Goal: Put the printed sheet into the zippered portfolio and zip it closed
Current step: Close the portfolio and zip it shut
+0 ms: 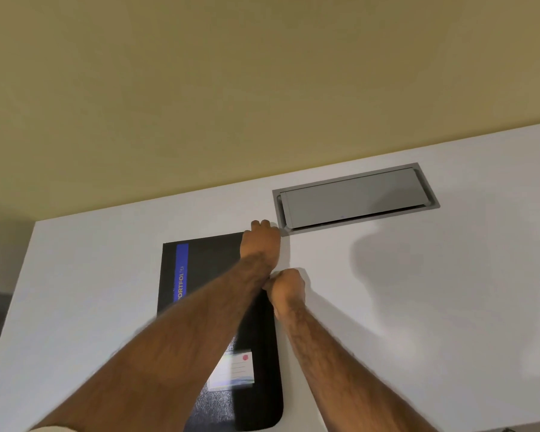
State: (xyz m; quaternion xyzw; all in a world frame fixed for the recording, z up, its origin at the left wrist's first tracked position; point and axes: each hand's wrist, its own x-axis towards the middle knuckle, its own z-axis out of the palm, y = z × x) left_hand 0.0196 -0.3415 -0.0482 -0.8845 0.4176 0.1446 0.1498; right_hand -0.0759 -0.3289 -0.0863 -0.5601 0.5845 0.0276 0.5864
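Note:
A black zippered portfolio (206, 269) with a blue stripe and a white label lies flat on the white table (418, 291). My left hand (261, 241) presses down on its far right corner, fingers curled over the edge. My right hand (286, 289) is pinched shut at the portfolio's right edge, about midway along; the zipper pull itself is hidden under my fingers. The printed sheet is not visible.
A grey flip-lid cable box (356, 198) is set into the table just beyond my left hand. A yellowish wall (262, 88) rises behind the table's far edge. Bare table surface lies to the right and left of the portfolio.

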